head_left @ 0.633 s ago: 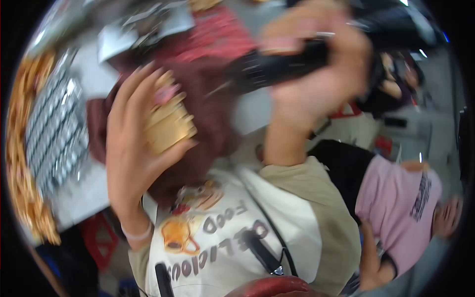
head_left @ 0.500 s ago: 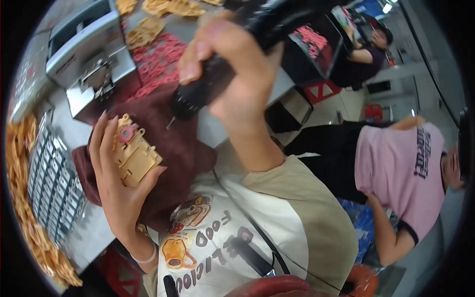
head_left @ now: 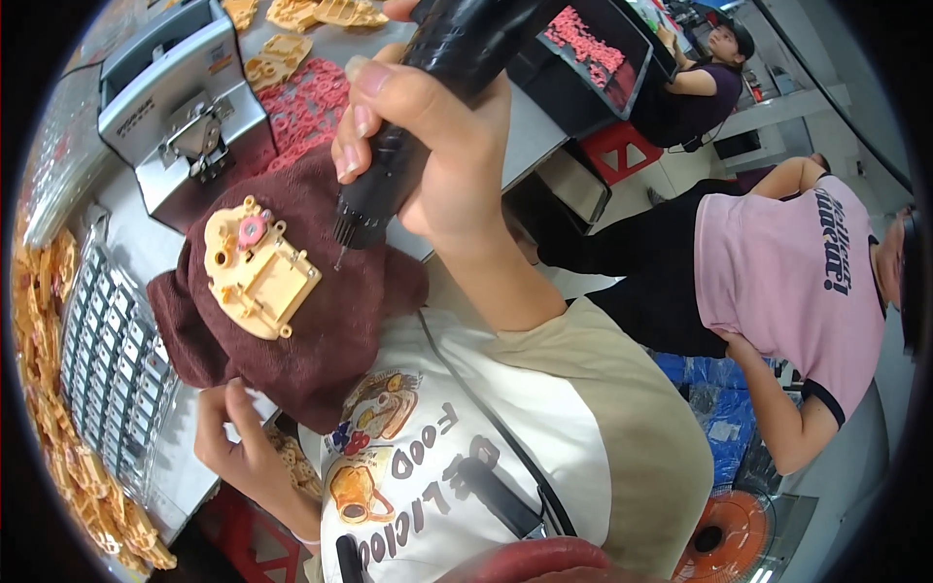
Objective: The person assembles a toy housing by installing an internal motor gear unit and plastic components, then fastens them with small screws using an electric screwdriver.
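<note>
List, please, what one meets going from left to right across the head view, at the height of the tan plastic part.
Tray of small parts → tan plastic part on the brown cloth → black power screwdriver in the right hand → person in a pink shirt.

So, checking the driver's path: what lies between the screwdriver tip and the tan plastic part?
In the head view, only bare maroon cloth lies between the screwdriver tip and the tan plastic part.
</note>
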Demonstrator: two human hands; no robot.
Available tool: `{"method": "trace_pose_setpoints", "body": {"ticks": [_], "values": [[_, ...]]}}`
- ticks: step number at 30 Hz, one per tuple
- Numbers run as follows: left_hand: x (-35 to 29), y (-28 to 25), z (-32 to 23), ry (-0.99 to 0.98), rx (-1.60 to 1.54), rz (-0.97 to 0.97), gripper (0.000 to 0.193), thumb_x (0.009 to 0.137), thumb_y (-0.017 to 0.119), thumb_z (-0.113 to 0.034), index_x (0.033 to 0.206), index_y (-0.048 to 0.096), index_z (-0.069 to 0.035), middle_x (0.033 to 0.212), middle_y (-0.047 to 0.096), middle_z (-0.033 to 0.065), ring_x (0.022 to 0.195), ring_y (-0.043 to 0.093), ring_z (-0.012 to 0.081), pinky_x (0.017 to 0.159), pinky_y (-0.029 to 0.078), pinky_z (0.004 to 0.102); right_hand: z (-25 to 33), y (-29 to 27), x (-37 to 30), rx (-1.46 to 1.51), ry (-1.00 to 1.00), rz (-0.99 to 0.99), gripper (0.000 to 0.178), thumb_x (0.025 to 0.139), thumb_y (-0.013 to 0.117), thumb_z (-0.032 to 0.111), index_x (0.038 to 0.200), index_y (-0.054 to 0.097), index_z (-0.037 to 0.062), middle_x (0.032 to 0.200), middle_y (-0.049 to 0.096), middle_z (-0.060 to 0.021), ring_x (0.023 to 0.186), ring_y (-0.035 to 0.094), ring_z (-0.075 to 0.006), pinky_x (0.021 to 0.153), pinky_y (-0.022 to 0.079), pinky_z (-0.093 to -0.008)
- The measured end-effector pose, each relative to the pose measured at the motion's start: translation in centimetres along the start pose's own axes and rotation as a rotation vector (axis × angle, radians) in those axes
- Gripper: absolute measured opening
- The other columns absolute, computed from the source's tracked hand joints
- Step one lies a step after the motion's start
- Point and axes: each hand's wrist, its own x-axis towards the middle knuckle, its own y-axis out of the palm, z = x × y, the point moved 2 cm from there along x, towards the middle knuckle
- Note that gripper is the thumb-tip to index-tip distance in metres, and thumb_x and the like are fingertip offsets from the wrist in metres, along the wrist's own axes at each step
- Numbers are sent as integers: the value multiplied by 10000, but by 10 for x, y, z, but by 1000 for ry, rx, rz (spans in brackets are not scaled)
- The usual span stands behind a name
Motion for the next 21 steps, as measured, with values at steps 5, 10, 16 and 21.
{"method": "trace_pose_setpoints", "body": {"ticks": [5,10,16,21], "values": [[-13,23,-22,-96,85,141,184,808,741,-82,845,605,37,635,607,59,541,536,87,538,436,243,-11,9,-9,15,93,14,438,747,681,-46,1116,446,-24,634,577,-77,420,552,-170,415,467,-294],[-19,21,-24,-23,362,147,223,787,759,-79,859,574,22,675,586,66,571,553,136,541,442,259,-17,19,-16,37,139,47,439,749,692,-28,1114,448,-21,640,588,-81,428,559,-165,427,473,-288],[-17,24,-19,191,131,123,193,815,715,-40,911,566,35,761,572,105,629,551,205,589,457,282,-17,25,-28,-33,146,88,385,805,648,12,1140,459,-6,625,549,-87,450,554,-188,443,473,-325],[-24,35,-8,204,-88,-18,95,865,624,19,936,566,43,834,562,125,740,542,205,680,450,271,-22,31,-36,-37,129,124,418,783,672,-2,1131,446,-49,631,582,-89,458,563,-163,466,477,-306]]}}
